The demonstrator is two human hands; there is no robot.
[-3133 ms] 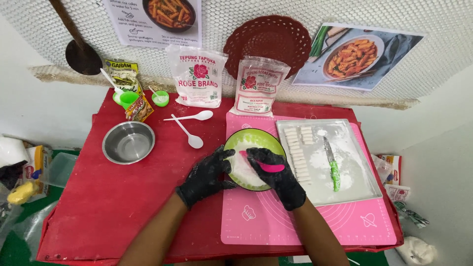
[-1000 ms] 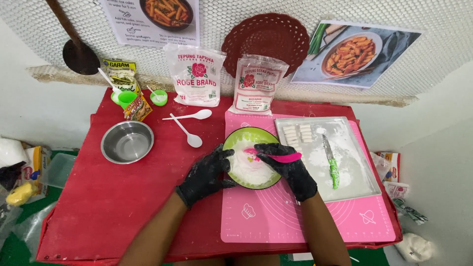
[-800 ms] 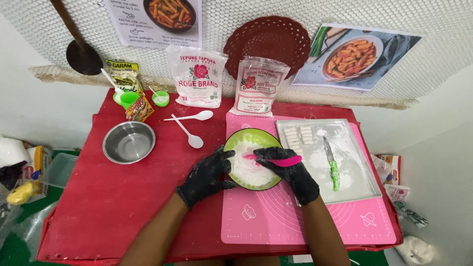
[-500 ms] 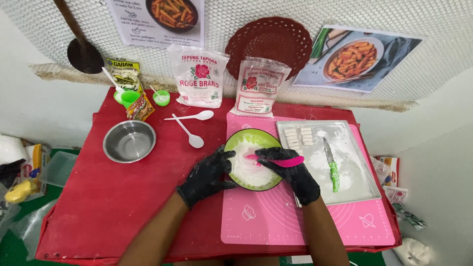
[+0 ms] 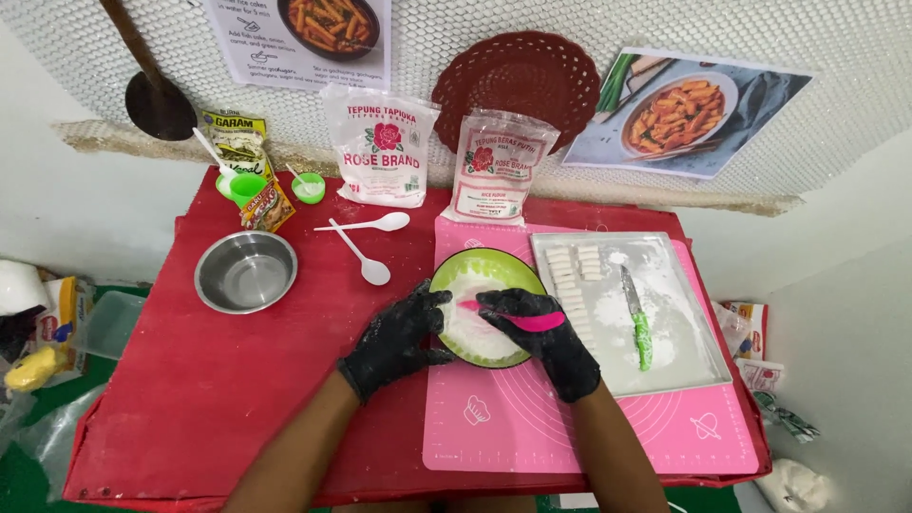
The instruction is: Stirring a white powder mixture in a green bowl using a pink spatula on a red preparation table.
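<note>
**A:** Bowl (image 5: 486, 274) status? Green rim, white dough inside, sitting on the pink mat (image 5: 589, 427) beside the floured tray (image 5: 665, 323).

**B:** Barely changed from half a second ago. Right hand (image 5: 546, 332) stays closed around the pink spatula (image 5: 518, 316), blade in the dough. Left hand (image 5: 397, 337) keeps its fingers spread against the bowl's left rim.

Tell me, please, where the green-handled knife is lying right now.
In the head view, the green-handled knife lies on the floured tray at the right of the pink mat, just right of the right hand and the green bowl.
</note>
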